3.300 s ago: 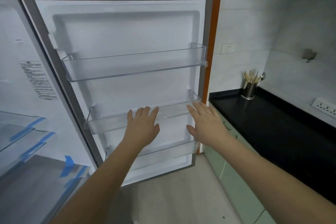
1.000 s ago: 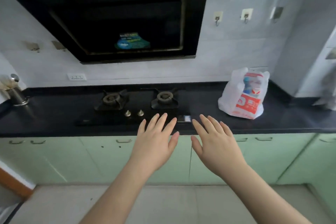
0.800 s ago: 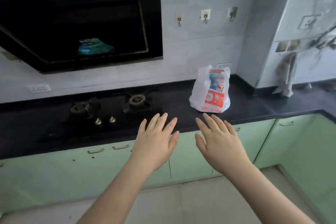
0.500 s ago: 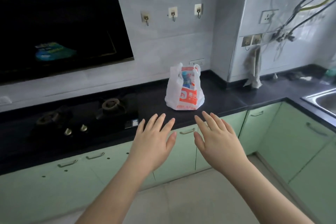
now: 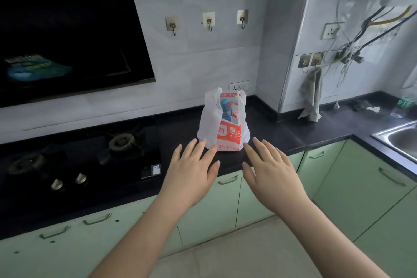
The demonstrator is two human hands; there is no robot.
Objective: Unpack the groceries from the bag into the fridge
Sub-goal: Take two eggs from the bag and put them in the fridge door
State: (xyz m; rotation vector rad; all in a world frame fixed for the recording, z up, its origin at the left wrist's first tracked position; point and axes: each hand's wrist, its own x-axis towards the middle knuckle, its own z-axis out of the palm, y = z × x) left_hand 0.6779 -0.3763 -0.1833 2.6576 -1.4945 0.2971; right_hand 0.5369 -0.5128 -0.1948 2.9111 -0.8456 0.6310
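Observation:
A white plastic grocery bag (image 5: 223, 126) with a red-orange print stands upright on the black counter (image 5: 282, 135), near the wall corner. A blue-capped bottle shows through its open top. My left hand (image 5: 191, 174) is held out flat, fingers spread, just short of the bag's left lower side. My right hand (image 5: 270, 169) is held out the same way by its right lower side. Neither hand touches the bag or holds anything. The fridge is out of view.
A black gas hob (image 5: 74, 160) with two burners lies left of the bag under a black extractor hood (image 5: 67, 29). A steel sink (image 5: 401, 140) sits at the right. Green cabinets (image 5: 225, 205) run below the counter. A cloth (image 5: 312, 97) and cables hang at the corner wall.
The view has swung from the open fridge door to the counter and come closer. The bag has shifted to the centre and now sits just beyond my outstretched hands.

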